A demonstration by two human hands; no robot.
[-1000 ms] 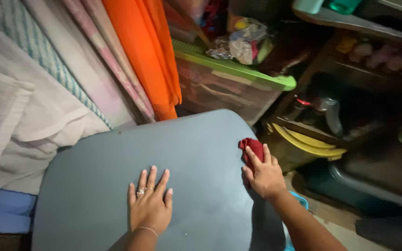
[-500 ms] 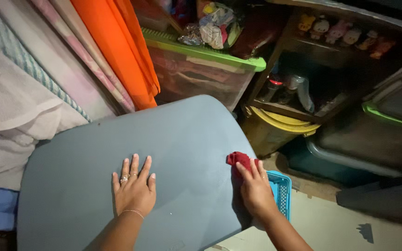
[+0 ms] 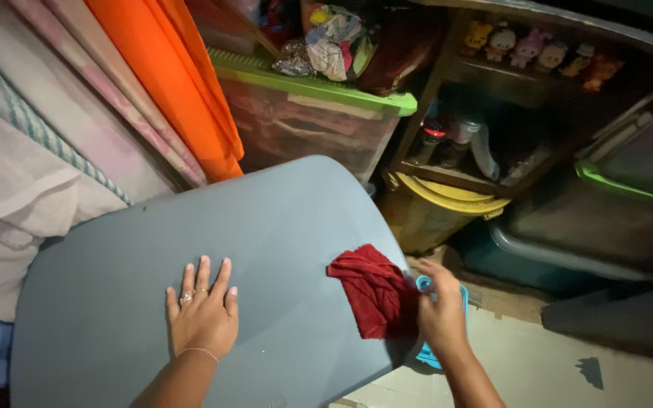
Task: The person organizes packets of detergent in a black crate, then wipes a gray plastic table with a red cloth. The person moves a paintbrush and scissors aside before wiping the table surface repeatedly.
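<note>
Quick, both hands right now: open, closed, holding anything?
Left hand: open, flat on the grey-blue tabletop, holding nothing.
Right hand: closed on the edge of the red cloth, at the table's edge.

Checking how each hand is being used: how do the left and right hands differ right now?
The left hand lies flat, fingers spread, on the blue-grey tabletop; the right hand is at the table's edge, gripping a red cloth. The left hand holds nothing and wears rings and a bracelet; none show on the right. Both are bare.
</note>
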